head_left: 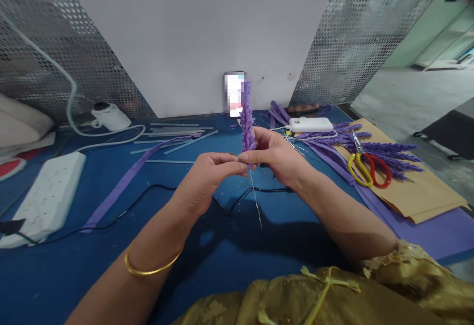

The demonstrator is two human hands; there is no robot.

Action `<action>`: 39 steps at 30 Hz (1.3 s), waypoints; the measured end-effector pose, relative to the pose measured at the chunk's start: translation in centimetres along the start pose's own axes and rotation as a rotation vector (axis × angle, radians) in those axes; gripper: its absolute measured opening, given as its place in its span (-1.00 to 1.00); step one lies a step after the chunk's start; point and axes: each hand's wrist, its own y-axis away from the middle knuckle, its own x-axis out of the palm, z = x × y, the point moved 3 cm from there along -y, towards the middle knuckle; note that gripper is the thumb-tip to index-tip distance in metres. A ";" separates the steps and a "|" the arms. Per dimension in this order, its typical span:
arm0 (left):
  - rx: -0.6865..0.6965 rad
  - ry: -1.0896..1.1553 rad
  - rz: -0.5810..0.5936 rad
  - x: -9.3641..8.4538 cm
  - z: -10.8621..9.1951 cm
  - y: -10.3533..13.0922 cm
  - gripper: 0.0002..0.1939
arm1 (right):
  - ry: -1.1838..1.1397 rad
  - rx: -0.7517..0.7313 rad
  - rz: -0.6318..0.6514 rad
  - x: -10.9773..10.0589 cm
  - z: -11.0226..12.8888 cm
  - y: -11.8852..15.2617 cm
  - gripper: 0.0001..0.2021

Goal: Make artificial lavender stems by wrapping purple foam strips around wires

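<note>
A purple lavender-like flower spike [248, 122] stands upright in the middle, its thin wire stem [255, 196] hanging below the fingers. My left hand [218, 169] pinches the base of the spike with thumb and forefinger. From the other side my right hand [276, 154] grips the same base, its thumb meeting the left fingertips. The exact spot between the fingertips is hidden. Behind the spike, a lit phone [233, 95] leans on the grey panel, its screen blurred.
Scissors [371, 169] and more purple spikes [394, 154] lie on brown paper [414, 191] at the right. A power strip [48, 194], purple strip [126, 182] and clear sticks [177, 130] are at the left. A black cable [144, 191] crosses the blue table. A white power bank [311, 124] sits behind.
</note>
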 end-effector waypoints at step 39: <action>0.001 0.321 0.001 0.2 0.1 0.0 -0.90 | -0.177 0.044 0.089 -0.8 -0.2 -0.6 -0.72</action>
